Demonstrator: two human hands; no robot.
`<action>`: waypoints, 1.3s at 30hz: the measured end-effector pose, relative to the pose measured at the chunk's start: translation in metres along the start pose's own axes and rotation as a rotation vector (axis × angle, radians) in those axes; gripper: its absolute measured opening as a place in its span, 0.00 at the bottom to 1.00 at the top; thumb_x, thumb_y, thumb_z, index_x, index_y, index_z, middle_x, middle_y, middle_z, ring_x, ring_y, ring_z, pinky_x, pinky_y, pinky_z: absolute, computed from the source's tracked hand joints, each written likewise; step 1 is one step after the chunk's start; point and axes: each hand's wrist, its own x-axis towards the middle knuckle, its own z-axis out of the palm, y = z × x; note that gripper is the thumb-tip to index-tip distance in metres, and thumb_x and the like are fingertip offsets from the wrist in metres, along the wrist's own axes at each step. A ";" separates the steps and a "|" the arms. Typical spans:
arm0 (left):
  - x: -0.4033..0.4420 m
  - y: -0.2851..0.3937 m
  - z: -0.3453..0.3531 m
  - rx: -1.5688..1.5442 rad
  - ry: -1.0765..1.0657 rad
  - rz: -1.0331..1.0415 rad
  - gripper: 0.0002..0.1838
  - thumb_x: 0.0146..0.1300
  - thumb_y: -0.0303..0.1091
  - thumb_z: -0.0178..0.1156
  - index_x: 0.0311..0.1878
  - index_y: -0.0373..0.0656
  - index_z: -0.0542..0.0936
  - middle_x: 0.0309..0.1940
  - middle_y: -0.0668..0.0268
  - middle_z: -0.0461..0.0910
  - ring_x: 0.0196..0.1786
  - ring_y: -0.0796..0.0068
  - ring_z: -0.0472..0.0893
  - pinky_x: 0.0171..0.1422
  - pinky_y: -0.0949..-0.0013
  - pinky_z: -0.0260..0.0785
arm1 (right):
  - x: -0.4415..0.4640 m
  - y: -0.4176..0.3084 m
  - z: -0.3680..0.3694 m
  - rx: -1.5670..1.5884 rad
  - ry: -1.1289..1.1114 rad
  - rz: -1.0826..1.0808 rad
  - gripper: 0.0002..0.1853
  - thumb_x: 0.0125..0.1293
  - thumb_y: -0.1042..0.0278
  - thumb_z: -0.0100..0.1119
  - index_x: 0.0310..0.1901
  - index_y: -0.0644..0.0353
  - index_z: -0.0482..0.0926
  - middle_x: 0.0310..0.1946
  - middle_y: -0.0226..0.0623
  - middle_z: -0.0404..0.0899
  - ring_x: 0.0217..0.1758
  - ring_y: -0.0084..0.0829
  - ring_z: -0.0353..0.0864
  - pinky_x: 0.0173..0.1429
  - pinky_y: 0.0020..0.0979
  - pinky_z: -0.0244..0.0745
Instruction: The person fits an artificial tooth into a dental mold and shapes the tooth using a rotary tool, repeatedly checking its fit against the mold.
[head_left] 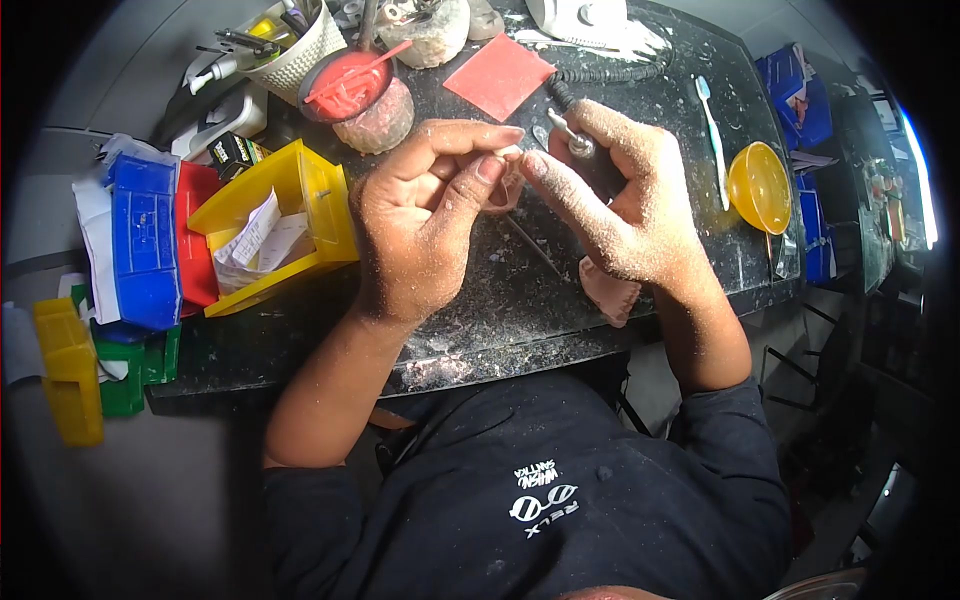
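Observation:
Above the dark bench, my left hand (pixel 425 225) is closed, thumb and index fingertip pinching a small pinkish piece like part of a denture (pixel 507 185), mostly hidden by the fingers. My right hand (pixel 645 195), coated in pale dust, is wrapped round a rotary handpiece (pixel 582 147) with a silvery nose. Its dark body is largely covered by the palm. The right thumb tip comes close to the pinched piece; whether they touch I cannot tell. Below the right wrist, a pink dental cast (pixel 608 292) lies near the bench's front edge.
Yellow (pixel 335 205), red and blue bins stand at the left. Behind are a bowl of red material (pixel 350 88) on a stone-like base and a red wax sheet (pixel 498 77). A toothbrush (pixel 713 140) and yellow bowl (pixel 760 188) lie right. Dust covers the bench (pixel 470 350).

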 end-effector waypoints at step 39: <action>-0.001 0.001 0.003 -0.183 0.105 -0.111 0.09 0.74 0.20 0.59 0.55 0.31 0.78 0.46 0.57 0.86 0.47 0.77 0.86 0.51 0.74 0.81 | -0.003 -0.006 0.011 -0.179 -0.048 0.133 0.24 0.63 0.49 0.72 0.28 0.63 0.77 0.18 0.42 0.75 0.20 0.39 0.78 0.29 0.37 0.71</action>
